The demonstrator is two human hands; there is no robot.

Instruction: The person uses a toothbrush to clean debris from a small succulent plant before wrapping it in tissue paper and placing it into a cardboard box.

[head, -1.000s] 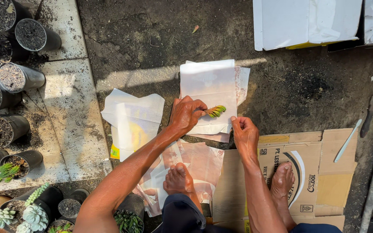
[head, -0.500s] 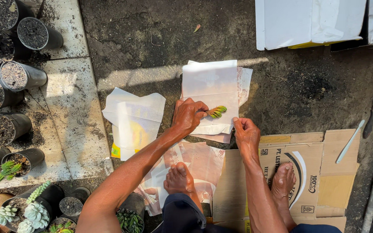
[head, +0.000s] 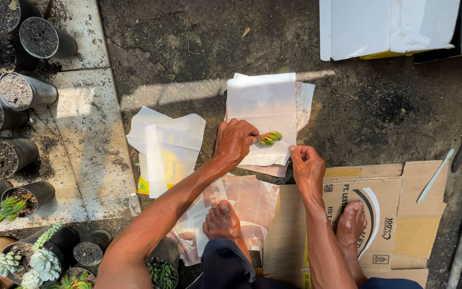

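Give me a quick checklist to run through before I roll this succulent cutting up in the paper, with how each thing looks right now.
1. Succulent cutting lies on the white paper sheet: ok.
2. Left hand pins the cutting's base end: ok, though the fingers hide the stem.
3. Right hand pinches the sheet's lower right corner: ok.
4. Sheet flat: not ok, the lower edge is already curled and another sheet pokes out beneath it.
5. Spare paper in reach: ok, a crumpled white sheet lies beside the left hand.
6. Roots wrapped or bare: cannot tell.
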